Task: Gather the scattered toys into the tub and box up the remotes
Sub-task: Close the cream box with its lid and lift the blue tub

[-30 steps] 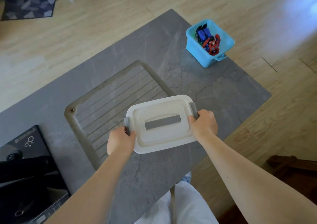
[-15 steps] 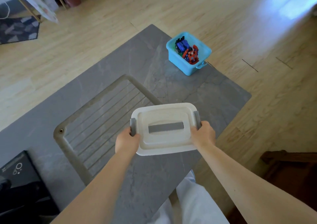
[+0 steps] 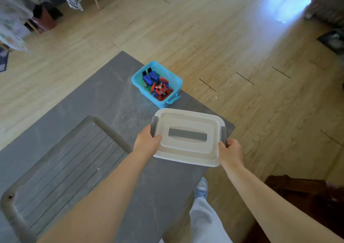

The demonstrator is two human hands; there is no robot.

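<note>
I hold a white lidded box with grey latches and a grey lid handle above the right end of the grey table. My left hand grips its left end at the latch. My right hand grips its right end. The lid is on, so the inside is hidden. Just beyond the box, a blue tub stands on the table's far right corner with red and blue toy vehicles in it.
A ribbed, raised-rim drain tray is set into the table on the left. Wood floor surrounds the table. A dark wooden piece of furniture stands at the lower right. My leg and shoe show beside the table's near edge.
The box has travelled to the right and further out, toward the blue tub, with both hands still on its ends. The view has swung right; the black appliance at left is out of sight.
</note>
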